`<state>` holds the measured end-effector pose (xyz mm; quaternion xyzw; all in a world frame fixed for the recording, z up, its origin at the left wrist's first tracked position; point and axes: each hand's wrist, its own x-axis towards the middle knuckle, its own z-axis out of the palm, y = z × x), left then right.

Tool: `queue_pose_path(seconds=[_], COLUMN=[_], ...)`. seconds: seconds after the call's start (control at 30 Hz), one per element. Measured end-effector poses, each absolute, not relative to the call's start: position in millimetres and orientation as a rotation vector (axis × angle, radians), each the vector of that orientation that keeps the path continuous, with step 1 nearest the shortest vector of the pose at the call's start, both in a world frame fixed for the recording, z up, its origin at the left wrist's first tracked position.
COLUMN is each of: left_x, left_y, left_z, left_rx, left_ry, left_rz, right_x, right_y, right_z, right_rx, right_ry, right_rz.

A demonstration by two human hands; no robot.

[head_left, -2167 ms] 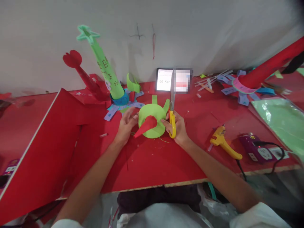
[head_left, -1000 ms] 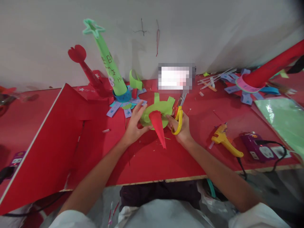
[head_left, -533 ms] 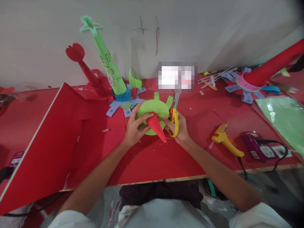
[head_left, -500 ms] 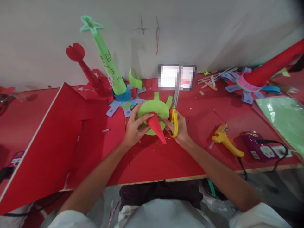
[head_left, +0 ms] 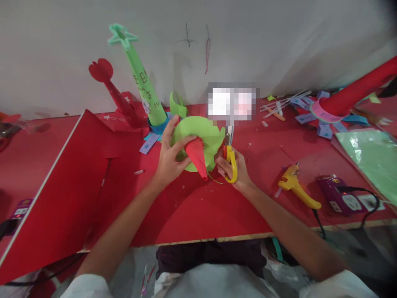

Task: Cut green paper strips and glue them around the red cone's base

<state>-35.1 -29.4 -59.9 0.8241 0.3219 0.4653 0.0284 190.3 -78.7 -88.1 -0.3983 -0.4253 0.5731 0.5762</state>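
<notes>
My left hand (head_left: 170, 159) grips a round green paper piece (head_left: 194, 124) from its left side, with the thumb against a red paper cone (head_left: 197, 157) that sticks out of it toward me. My right hand (head_left: 237, 167) is closed around scissors with yellow handles (head_left: 232, 163), their blades pointing away toward the wall. The scissors are just right of the green paper, apart from its edge. A thin green strip (head_left: 216, 179) curls below the paper. Part of the paper's underside is hidden by my left hand.
A green paper tower (head_left: 144, 85) and a red paper figure (head_left: 116, 91) stand at the back left. A big red board (head_left: 58, 186) leans at left. On the right lie a yellow glue gun (head_left: 297, 186) and a purple power socket (head_left: 339, 196) with cables.
The green paper and red cone have moved slightly left and turned with my left hand. The right hand with the scissors has drawn a little away from the paper.
</notes>
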Motion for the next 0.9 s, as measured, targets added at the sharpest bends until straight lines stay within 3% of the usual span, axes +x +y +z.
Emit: queue_pose_path(seconds=[0.57,0.77,0.9], left_x=[3,2,-10], left_y=[-25,-26,-21], left_z=[5,23,28], left_rx=[3.115,3.085,3.104], left_ry=[0.714,0.514,0.552], left_rz=[1.285,1.038,1.208], right_x=[193,194,200], right_y=[-76,-76,-71], right_z=[-75,-79,-90], right_rx=[-0.916,-0.921,-0.877], right_ry=[-0.915,-0.946,-1.010], right_rz=[1.236,1.213,1.259])
